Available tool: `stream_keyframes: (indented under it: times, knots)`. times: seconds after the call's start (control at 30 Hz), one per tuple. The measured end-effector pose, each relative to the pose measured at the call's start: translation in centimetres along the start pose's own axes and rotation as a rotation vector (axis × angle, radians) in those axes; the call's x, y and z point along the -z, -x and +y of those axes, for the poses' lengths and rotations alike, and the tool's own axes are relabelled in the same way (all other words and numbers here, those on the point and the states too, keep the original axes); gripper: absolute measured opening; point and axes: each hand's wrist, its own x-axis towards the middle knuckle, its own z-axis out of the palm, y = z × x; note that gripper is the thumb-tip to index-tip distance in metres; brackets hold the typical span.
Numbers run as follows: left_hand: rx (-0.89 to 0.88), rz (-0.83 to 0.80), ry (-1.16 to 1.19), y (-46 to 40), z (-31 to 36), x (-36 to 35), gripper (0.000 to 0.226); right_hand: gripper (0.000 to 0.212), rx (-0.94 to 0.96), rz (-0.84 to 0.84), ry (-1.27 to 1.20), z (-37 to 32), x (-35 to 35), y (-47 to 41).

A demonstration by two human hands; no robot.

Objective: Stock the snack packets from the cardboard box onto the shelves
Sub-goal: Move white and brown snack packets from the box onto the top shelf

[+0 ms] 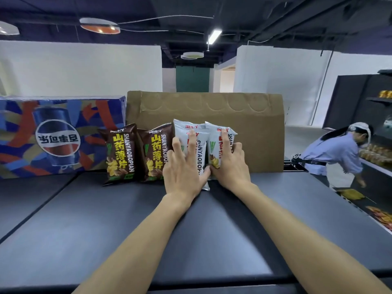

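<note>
Left hand: my left hand (182, 166) lay flat on the left white packet (196, 149), fingers straight and spread, pressing on its front rather than clutching it.
Right hand: my right hand (230, 164) rested against the right white packet (220, 145), fingers mostly straight over its front and right edge; I read it as released, not clenched.
White packets: the two stood upright side by side, touching, on the dark shelf top (148, 219), leaning back on the cardboard box (254, 134).
Brown packets: I saw two brown packets (118, 153) standing upright just left of the white ones, the nearer one partly behind my left hand.
Cardboard box: it stood at the back of the shelf top, directly behind all four packets.
Blue carton: a blue cola carton (59, 136) sat to the left, beside the cardboard box.
Background: another person (337, 153) in a light blue shirt bent toward shelves (377, 164) on the right.
</note>
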Motion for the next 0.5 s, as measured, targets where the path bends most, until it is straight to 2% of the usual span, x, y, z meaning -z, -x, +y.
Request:
stream_keyframes:
  times: [0.13, 0.3, 0.5]
  knots:
    - [-0.016, 0.058, 0.003, 0.1, -0.3, 0.4, 0.093, 0.099, 0.001, 0.053, 0.024, 0.0, 0.5, 0.4]
    - [-0.002, 0.053, -0.015, 0.4, -0.3, 1.0, 0.084, 0.098, -0.012, 0.145, -0.004, -0.2, 1.3, 0.4]
    - [-0.019, 0.087, 0.016, 0.8, -0.6, 1.7, 0.077, 0.093, -0.013, 0.142, -0.099, 0.1, 2.2, 1.0]
